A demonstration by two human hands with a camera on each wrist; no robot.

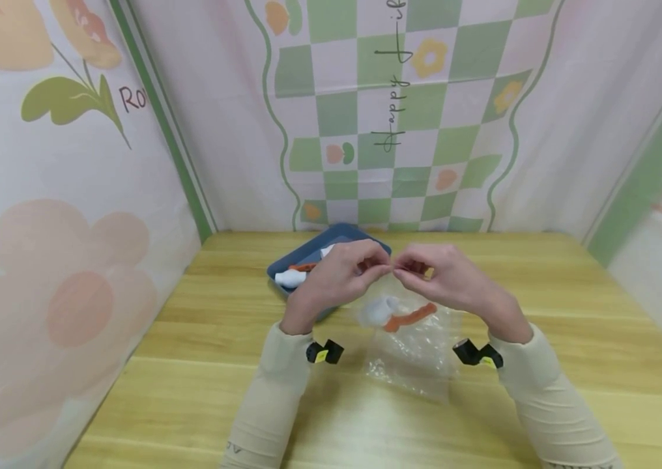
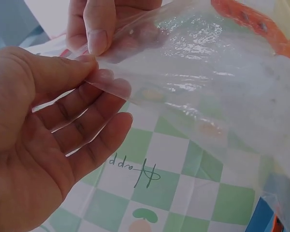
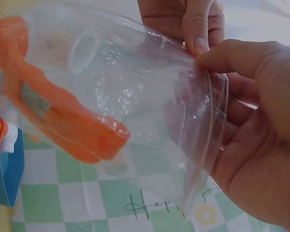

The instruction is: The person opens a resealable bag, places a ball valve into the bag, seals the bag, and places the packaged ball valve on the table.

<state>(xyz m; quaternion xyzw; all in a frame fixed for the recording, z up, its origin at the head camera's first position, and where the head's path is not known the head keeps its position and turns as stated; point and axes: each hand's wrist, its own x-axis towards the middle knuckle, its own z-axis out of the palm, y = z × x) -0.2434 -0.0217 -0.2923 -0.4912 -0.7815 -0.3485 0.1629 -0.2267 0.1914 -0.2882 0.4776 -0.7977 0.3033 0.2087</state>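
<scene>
A clear plastic zip bag (image 1: 407, 371) hangs above the table, its top edge between my two hands. Inside it lie an orange handle-like piece (image 3: 63, 113) and a white hollow piece (image 1: 374, 312) with a round opening. My left hand (image 1: 339, 273) pinches the bag's edge between thumb and index finger, the other fingers loosely bent behind the film. Close beside it, my right hand (image 1: 448, 277) pinches the same edge, thumb tips nearly touching. From the right wrist, the ridged seal strip (image 3: 208, 130) runs down past the right hand's fingers.
Behind the left hand, a blue tray (image 1: 284, 262) stands on the wooden table (image 1: 202, 365), partly covered by that hand. It holds a white bottle-like piece (image 1: 291, 279) and an orange piece (image 1: 303, 267). Patterned cloth (image 1: 237, 130) hangs along the back and sides.
</scene>
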